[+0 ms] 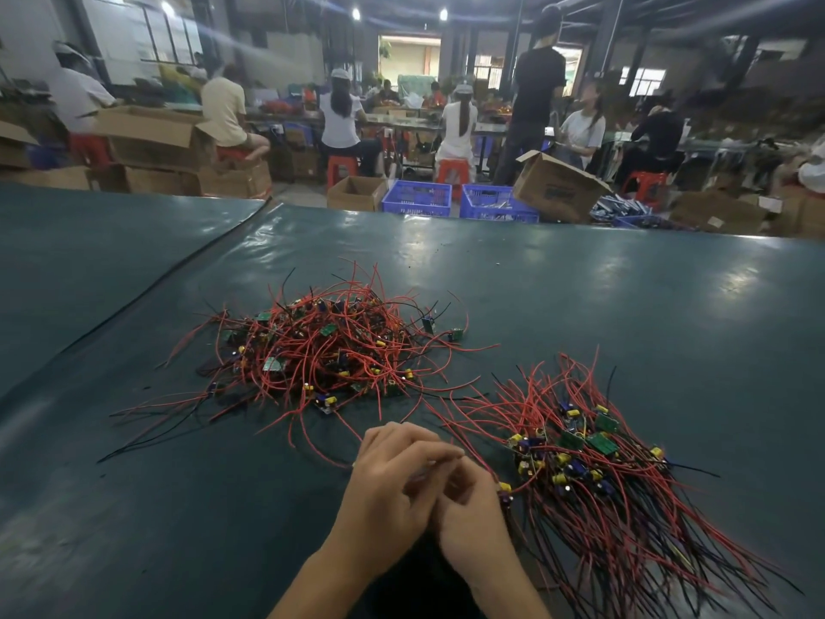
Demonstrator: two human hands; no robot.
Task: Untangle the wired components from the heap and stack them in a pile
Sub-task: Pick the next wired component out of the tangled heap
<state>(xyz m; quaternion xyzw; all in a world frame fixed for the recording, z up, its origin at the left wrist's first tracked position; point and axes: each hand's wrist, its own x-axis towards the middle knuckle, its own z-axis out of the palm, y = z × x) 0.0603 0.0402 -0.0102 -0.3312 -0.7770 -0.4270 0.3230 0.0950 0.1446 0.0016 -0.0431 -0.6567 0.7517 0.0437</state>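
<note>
Roughly half the job looks done. The heap in the middle of the table is a thick knot of red and black wires and small green boards, all yet to be pulled apart. To its right lies the pile, wires combed roughly one way, boards gathered at its middle.

Near the table's front edge the left hand and right hand meet, touching. Each grip is closed to a tight pinch, fingers curled. As far as the blur allows, they pinch the thin wires of one component lying just beside the right hand, at the pile's near edge
</note>
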